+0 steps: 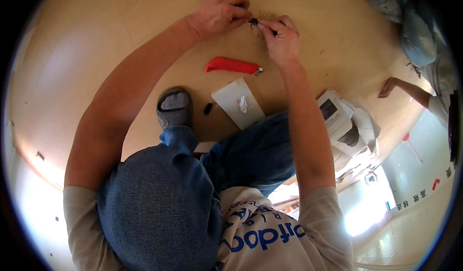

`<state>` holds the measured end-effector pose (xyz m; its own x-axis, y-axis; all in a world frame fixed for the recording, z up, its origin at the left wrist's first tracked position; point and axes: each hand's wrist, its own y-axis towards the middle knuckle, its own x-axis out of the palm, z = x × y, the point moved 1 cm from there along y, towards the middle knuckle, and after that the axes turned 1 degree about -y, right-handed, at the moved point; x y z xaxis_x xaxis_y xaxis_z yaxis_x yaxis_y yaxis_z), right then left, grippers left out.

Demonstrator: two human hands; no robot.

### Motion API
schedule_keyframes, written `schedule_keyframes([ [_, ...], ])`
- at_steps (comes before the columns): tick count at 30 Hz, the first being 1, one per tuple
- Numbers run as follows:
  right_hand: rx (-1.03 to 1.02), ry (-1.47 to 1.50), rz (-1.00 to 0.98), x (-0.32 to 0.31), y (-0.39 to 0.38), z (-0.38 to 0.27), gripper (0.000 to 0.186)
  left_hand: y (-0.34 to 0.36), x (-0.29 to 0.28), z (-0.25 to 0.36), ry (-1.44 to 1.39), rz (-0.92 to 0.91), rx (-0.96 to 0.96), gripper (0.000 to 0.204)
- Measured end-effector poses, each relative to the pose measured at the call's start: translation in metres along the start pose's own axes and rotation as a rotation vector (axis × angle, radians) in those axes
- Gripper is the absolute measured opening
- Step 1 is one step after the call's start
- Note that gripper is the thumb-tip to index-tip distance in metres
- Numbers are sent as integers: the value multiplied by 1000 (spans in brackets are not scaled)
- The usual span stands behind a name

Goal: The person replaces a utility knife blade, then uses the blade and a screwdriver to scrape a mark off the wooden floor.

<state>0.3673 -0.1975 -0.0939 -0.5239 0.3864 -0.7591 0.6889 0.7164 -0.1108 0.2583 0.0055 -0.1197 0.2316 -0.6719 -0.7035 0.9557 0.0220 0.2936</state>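
Observation:
At the far part of the wooden floor, both my hands meet over a small black piece [253, 21] with thin, leg-like ends; its exact kind is too small to tell. My left hand [223, 13] is closed, thumb and fingertips pinched at the piece's left side. From the right, my right hand [282, 38] pinches it too, and a dark tip shows between those fingers. Fine dark marks or scraps [265, 14] are on the floor just beyond. Nearer to me lies a red utility knife [232, 65], its metal end pointing right and touched by neither hand.
A white flat board [231, 97] bears a crumpled white scrap [243, 104]. Beside it lies a small black block [208, 108], close to my slippered foot [174, 108]. Opened packaging [337, 119] sits right of my leg. Another person's hand [387, 87] rests on the floor at far right.

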Motion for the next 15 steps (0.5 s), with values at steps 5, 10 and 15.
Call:
schedule_keyframes([
  [5,-45,5,6,-1,0,2,13,0,0,1,10,-11,1,17],
  [10,-47,-19,-29,-3,1,4,13,0,2,0,0,-21,-11,16],
  [15,6,-6,-55,-6,1,-1,13,1,1,1,16,-44,-58,16],
])
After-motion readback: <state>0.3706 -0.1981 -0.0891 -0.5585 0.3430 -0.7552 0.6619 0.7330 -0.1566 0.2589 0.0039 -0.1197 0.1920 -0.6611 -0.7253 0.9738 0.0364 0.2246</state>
